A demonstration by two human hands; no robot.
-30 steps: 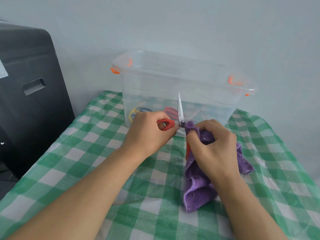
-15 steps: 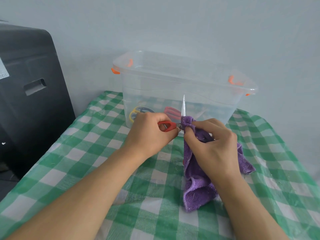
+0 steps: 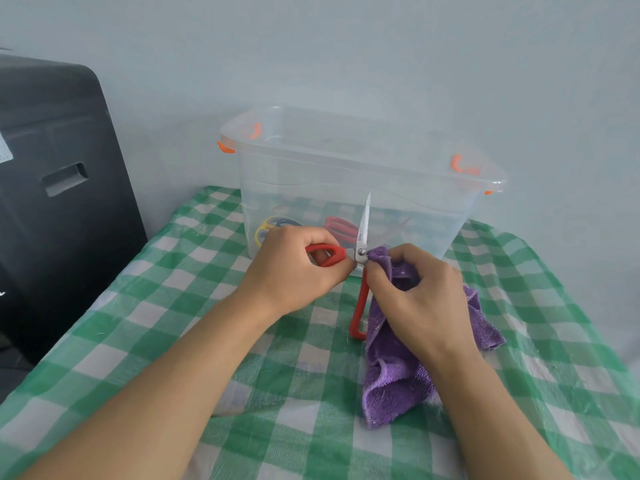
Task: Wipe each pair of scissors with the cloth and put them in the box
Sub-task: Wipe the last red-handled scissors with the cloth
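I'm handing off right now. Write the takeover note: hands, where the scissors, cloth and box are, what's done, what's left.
Left hand: grips one red handle loop of the red-handled scissors, which are spread wide open, one blade pointing up.
Right hand: pinches the purple cloth against the scissors right beside the pivot; the rest of the cloth trails on the checked tablecloth.
Clear box: open, behind the hands.
Done: yellow-handled scissors and another red-handled pair lie inside the box.
Left: finish wiping this pair, close it, place it in the box.

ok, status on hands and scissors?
Left hand grips red scissors by a handle, blades open. Right hand pinches purple cloth at the pivot. Box behind holds other scissors; nothing blocking.
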